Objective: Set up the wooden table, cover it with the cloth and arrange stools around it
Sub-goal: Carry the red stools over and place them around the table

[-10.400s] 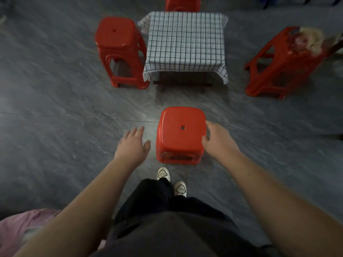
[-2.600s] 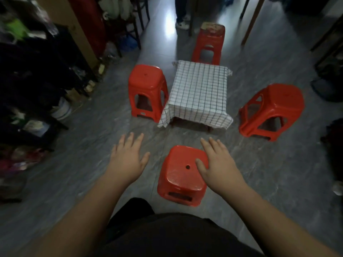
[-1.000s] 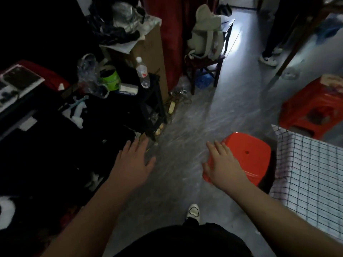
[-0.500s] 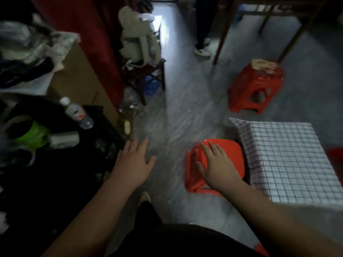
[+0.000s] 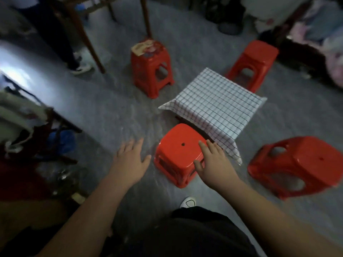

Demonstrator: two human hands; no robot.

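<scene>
Okay, right hand (image 5: 213, 164) lies flat on the near stool (image 5: 178, 154), fingers (image 5: 207, 148) straight and spread over the seat's right corner, thumb at the front rim. It is not clamped on anything, more a press to nudge or steady the stool. Left hand (image 5: 130, 158) is open too, fingers apart, hovering above the floor (image 5: 111, 112) just left of the stool and touching nothing, probably for balance. The near stool stands upright, right against the near side of the checked cloth (image 5: 213, 106), whose hanging corner falls just beside it. The cloth covers the worktop, which is hidden under it. Three more red stools ring it: far-left stool (image 5: 150, 67) with paper or stickers on its seat, far-right stool (image 5: 254, 60), and right-side stool (image 5: 300, 164), which sits a bit apart from the cloth and looks tilted, maybe lens distortion. My read: one stool per side, so the task is nearly done, with only a last adjustment of this stool left.
</scene>
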